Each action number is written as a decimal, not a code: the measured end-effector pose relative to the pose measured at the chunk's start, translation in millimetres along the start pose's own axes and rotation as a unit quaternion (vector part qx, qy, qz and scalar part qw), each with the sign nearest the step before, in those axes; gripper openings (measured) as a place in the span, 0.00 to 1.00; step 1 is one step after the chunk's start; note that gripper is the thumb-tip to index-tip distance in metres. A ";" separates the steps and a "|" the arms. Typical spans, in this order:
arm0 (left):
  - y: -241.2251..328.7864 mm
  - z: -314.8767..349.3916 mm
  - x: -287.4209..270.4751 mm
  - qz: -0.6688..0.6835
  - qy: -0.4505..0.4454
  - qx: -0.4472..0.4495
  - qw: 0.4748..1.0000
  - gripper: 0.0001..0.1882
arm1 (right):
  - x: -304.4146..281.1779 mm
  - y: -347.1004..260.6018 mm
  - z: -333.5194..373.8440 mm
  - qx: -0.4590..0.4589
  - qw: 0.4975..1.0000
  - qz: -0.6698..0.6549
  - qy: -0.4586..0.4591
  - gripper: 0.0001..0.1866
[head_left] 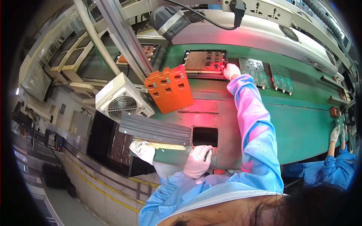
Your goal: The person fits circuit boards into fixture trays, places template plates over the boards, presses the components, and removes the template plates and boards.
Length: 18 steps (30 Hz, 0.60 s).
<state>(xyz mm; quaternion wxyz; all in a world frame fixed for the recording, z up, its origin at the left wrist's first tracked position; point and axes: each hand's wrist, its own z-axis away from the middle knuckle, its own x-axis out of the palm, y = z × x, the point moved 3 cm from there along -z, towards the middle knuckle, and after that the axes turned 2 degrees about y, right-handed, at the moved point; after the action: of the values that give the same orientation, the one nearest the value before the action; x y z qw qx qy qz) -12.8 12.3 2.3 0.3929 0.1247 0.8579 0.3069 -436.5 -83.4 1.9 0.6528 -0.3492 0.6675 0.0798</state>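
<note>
Stretched far forward, my gloved right hand (231, 71) has its fingers closed at the right edge of a black-framed carrier (203, 63). An orange-brown plate with cutouts lies in that carrier under red light. Close to my body, my gloved left hand (198, 162) is curled beside a dark square opening (205, 136) in the bench. A small dark part shows at its fingers, too hidden to name. An orange plate (169, 89) with holes stands tilted left of centre. Two green circuit boards, a nearer-left one (253, 71) and a right one (281, 78), lie right of my right hand.
A white fan unit (123, 98) stands at left, by a grey ribbed panel (154, 128) and a white cloth (143, 150). A metal post (124, 34) rises behind. A black cable (211, 20) hangs overhead. At right, a co-worker's gloved hands (335, 133) hold a board.
</note>
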 end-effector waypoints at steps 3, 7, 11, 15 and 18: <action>-2.8 2.6 -2.2 0.008 0.011 -0.003 1.000 0.09 | -47.3 -6.5 14.3 -0.037 0.999 0.000 0.006 0.21; -2.0 2.2 -0.8 0.019 0.017 -0.005 1.000 0.07 | -116.3 8.6 48.4 -0.082 0.994 0.065 -0.008 0.21; -1.0 3.8 -1.1 0.042 0.021 -0.039 0.998 0.08 | -150.6 47.4 94.7 -0.117 0.989 0.096 0.006 0.19; -29.6 14.1 16.2 0.209 0.036 -0.230 0.950 0.13 | -184.2 75.7 173.8 -0.167 0.982 0.083 -0.012 0.16; -21.5 -4.0 19.0 0.356 0.025 -0.383 0.852 0.27 | -191.5 86.3 244.0 -0.148 0.989 0.030 -0.002 0.15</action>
<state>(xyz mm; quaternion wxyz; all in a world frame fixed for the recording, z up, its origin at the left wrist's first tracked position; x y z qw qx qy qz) -27.7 2.4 -20.5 0.2519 0.2534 0.5786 0.7332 -305.2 187.3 116.4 0.5930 -0.4217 0.6569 0.1975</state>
